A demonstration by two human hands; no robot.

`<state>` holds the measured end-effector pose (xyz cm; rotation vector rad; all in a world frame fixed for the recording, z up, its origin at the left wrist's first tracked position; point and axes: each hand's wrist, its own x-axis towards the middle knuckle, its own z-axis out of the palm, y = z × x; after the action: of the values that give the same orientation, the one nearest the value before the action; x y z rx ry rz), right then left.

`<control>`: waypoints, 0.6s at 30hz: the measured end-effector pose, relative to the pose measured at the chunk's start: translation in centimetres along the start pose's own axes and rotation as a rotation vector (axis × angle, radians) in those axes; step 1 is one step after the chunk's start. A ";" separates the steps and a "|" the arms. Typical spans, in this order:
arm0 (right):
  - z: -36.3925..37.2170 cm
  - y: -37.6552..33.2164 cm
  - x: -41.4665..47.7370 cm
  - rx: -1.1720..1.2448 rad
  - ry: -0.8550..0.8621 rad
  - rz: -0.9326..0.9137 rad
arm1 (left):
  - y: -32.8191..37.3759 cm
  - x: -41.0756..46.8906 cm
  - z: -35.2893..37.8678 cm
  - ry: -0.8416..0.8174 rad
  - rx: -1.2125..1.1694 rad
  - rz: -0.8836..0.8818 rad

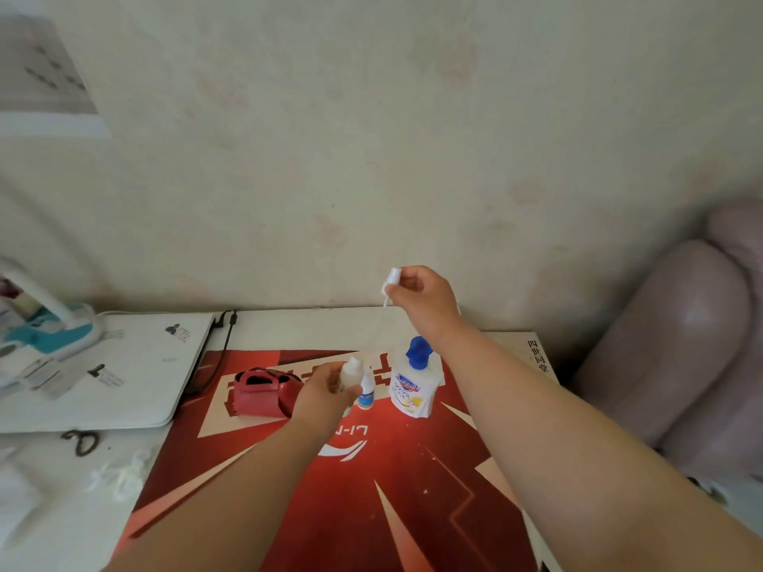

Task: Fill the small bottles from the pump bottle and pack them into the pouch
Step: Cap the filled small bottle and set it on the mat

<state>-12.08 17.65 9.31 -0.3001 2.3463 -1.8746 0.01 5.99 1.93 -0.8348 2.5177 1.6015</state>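
Holding the small translucent plastic bottle (351, 370) in our left hand (324, 393), fingers curled round its body, we have it between the red handbag-shaped pouch (262, 393) and the white pump bottle with the blue head (413, 390). Our right hand (422, 301) pinches the white spray cap with its thin tube (391, 282), raised above. The bottle looks light and squeezable to us, so a gentle hold low on the body seems wise.

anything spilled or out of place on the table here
No spill shows. The only loose clutter is some white scraps on the table left of the red mat, near the scissors. The small bottle in the left hand is uncapped; the right hand holds a white spray top higher up.
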 end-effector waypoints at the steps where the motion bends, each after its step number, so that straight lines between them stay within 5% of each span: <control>1: -0.1 0.0 0.2 0.002 -0.005 -0.002 | 0.1 0.0 0.0 -0.001 -0.001 0.003; 18: 0.2 -0.2 0.0 0.025 -0.102 0.018 | 1.4 -0.1 -0.3 0.034 0.018 0.050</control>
<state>-12.01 17.38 9.49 -0.3616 2.2505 -1.8336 -0.50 6.19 3.23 -0.8102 2.5926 1.5894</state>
